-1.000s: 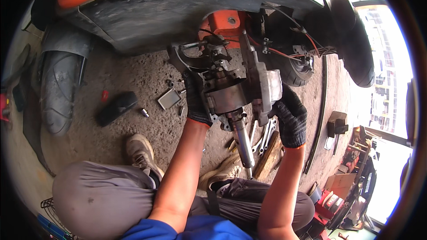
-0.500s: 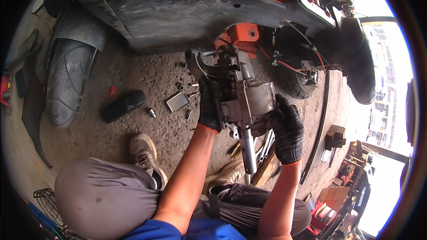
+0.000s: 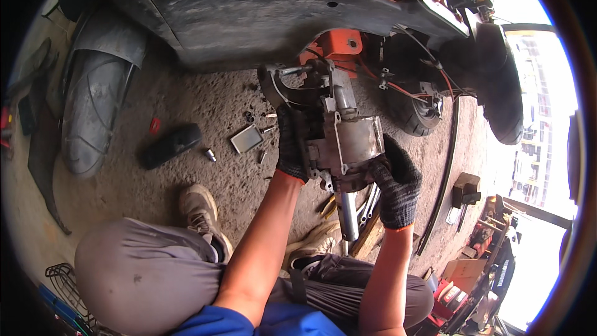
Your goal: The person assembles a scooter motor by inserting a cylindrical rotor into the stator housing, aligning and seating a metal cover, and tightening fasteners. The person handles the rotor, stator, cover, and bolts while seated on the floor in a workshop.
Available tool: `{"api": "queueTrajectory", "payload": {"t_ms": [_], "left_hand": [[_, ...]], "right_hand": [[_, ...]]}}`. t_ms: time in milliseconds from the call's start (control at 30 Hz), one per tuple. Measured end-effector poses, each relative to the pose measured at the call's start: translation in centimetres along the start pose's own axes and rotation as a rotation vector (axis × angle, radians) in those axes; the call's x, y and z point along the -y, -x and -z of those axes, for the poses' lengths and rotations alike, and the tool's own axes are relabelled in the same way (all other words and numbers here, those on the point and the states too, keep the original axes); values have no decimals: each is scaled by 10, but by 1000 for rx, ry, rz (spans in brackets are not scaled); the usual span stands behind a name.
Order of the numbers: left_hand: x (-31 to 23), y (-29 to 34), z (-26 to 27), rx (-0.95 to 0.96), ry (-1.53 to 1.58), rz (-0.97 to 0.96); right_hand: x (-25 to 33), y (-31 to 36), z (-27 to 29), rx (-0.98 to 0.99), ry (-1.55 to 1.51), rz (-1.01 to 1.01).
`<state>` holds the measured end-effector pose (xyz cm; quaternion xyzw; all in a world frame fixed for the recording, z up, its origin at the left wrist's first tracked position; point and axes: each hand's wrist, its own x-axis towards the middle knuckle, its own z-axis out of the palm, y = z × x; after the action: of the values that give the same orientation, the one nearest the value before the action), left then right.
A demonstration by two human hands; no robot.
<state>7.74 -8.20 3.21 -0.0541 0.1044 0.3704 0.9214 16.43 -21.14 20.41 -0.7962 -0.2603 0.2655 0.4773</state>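
A greasy metal gearbox (image 3: pixel 360 143) is held up over the ground between my two gloved hands. A curved dark bracket juts from its far left end, and a bright round shaft (image 3: pixel 348 218) points down toward me. My left hand (image 3: pixel 290 143), in a dark knit glove, grips its left side, with the fingers largely hidden behind the metal. On the lower right, my right hand (image 3: pixel 398 190) closes round the edge of the housing, thumb in front. Just beyond the gearbox is the orange bracket (image 3: pixel 339 43) under a vehicle.
The vehicle's black underside (image 3: pixel 249 25) spans the far side, with a front wheel (image 3: pixel 93 112) at left and a rear wheel (image 3: pixel 420 115) with loose wires at right. A metal tray (image 3: pixel 247 139), a socket (image 3: pixel 211 155), a black case (image 3: pixel 171 145) and wrenches (image 3: pixel 368 205) lie on the ground.
The gearbox has turned slightly, so more of its housing face shows. My right hand has shifted a little left and its thumb lies further over the housing. My left hand keeps its grip.
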Motion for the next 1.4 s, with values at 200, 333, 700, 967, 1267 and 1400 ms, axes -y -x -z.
{"api": "queueTrajectory", "payload": {"t_ms": [200,333,700,967,1267,1400], "left_hand": [[1,-2,2,-16,29,26],[4,2,-1,-284,-191,-22],[-2,8,-19,-116,-85,28],[0,3,-8,-162,-126,1],[5,-2,0,-204,-163,41],[6,-3,12,-189,20,71]], "right_hand": [[-5,11,-2,-5,164,114],[-1,15,-12,-36,331,220],[1,19,-20,-1,82,89],[-1,-7,-5,64,177,106],[8,-40,-32,258,96,-61],[15,-31,-43,227,232,52]]}}
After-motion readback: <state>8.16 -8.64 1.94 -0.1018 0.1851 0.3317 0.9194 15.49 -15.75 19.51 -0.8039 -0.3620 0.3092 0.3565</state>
